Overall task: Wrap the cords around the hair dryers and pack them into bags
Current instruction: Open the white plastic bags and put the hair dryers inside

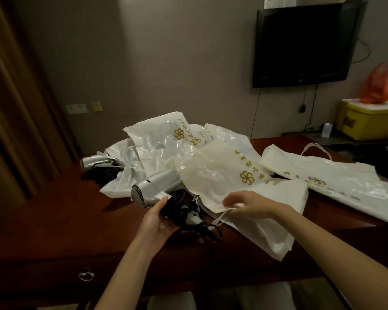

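The left hand [160, 218] grips a silver hair dryer [154, 189] by its handle, fingers curled round the black cord [188, 212] bundled there, just above the dark tabletop [54, 220]. The dryer's barrel points into the mouth of a cream bag [229, 175], whose edge the right hand [246, 203] pinches near its drawstring [220, 218]. A loop of cord hangs loose below the handle — it looks only partly secured. If the dryer goes in now, that slack could unwind and snag on the bag's rim or the drawstring. The bag's mouth also seems barely open, so the barrel may push the fabric away instead of entering. A second hair dryer [94, 163] lies further back, half under the pile of glossy bags [161, 144].
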A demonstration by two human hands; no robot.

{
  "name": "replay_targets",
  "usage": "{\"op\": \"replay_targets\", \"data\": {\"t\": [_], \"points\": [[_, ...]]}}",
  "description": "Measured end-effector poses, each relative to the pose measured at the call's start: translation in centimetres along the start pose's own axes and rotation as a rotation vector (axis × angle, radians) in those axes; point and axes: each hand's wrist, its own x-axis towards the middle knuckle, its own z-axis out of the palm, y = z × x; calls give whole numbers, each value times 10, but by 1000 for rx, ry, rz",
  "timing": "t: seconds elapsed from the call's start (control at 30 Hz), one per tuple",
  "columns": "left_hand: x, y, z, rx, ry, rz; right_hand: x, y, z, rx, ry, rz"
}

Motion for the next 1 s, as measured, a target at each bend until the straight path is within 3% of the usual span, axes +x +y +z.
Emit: {"op": "replay_targets", "data": {"t": [0.07, 0.3, 0.53, 0.7, 0.87, 1.0], "points": [[-4, 1, -3, 19, -12, 22, 6, 0, 1, -86, 103, -34], [-11, 1, 19, 57, -108, 62, -7, -4, -46, 160, 264, -90], [20, -36, 97, -46, -173, -118, -43, -27, -73, 191, 333, -181], [62, -68, 128, -71, -112, -215, -64, -33, -77, 218, 370, -216], [79, -84, 143, -23, -212, -160, -72, -33, -74, 186, 406, -207], [104, -93, 140, 90, -189, -132, -68, -32, -68, 184, 475, -214]]}}
